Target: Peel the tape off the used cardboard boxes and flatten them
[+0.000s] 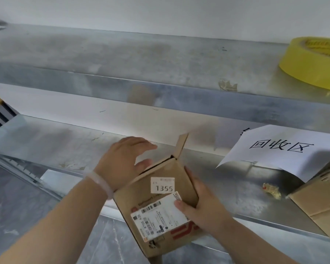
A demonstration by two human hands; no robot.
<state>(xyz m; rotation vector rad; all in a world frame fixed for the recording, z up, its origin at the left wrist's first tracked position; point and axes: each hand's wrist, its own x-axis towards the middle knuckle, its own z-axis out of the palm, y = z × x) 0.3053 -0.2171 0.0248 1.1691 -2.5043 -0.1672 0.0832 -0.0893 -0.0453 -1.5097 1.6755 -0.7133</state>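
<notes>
A small brown cardboard box with a white shipping label and a "1355" sticker is held tilted over the front edge of the metal shelf. My right hand grips its right side, thumb on the label. My left hand is at the box's far left end, fingers spread and mostly straight, the thumb touching the top edge by an opening slit. One end flap stands up at the far end.
A yellow tape roll lies on the upper shelf at right. A white paper sign hangs onto the lower shelf. A crumpled tape scrap lies beside another cardboard box at the right edge. Grey floor below.
</notes>
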